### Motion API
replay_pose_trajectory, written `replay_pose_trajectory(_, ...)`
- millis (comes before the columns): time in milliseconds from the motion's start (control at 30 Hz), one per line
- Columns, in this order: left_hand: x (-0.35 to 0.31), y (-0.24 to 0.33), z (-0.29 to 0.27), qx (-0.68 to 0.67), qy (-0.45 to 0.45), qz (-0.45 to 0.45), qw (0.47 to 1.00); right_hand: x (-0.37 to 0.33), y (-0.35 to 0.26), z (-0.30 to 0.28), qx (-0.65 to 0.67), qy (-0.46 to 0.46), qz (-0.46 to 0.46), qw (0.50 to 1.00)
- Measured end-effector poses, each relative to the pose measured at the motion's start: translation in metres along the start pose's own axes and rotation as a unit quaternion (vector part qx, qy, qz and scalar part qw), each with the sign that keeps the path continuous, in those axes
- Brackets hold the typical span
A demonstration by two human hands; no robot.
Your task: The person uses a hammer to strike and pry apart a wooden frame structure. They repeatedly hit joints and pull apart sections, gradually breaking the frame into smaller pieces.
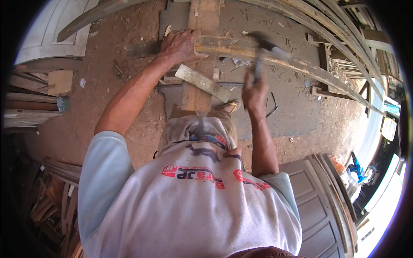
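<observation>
A long, weathered wooden beam point(241, 48) lies crosswise ahead of me, running down to the right. My left hand point(180, 45) grips it from above, the thumb on the near side and the fingers toward the far side. In my right hand point(255, 91) is a hammer point(267, 45), smeared by motion; its head appears over the beam. Beneath the beam, a wide brown board point(195, 96) points toward me. A short pale wood strip point(204, 84) lies slanted across that board, just nearer than the beam.
Nails and scraps litter a grey sheet point(297, 114) on the dirt floor. Long timbers point(344, 30) rise at the far right. Panelled doors point(314, 206) lean at the near right; stacked boards point(32, 105) line the left. My sandalled foot point(230, 106) is beside the brown board.
</observation>
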State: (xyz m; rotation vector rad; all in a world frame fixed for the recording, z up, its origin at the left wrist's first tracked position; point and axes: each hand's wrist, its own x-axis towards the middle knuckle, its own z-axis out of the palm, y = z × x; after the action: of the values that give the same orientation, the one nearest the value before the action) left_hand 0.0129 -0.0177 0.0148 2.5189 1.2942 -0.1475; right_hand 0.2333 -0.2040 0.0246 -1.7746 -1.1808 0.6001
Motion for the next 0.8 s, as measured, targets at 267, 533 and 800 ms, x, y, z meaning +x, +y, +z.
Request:
replay_pose_trajectory(267, 0.007, -0.007, 0.002, 0.035, 0.088, 0.025, 0.995, 0.018, 0.008, 0.003, -0.053, -0.030, 0.090, 0.994)
replay_pose_trajectory(533, 0.002, -0.004, 0.009, 0.016, 0.059, 0.029, 0.998, 0.016, -0.011, -0.012, 0.272, 0.062, -0.080, 0.957)
replay_pose_trajectory(800, -0.018, 0.002, 0.032, 0.022, 0.058, 0.032, 0.998, -0.001, 0.011, 0.007, -0.112, -0.060, 0.081, 0.989)
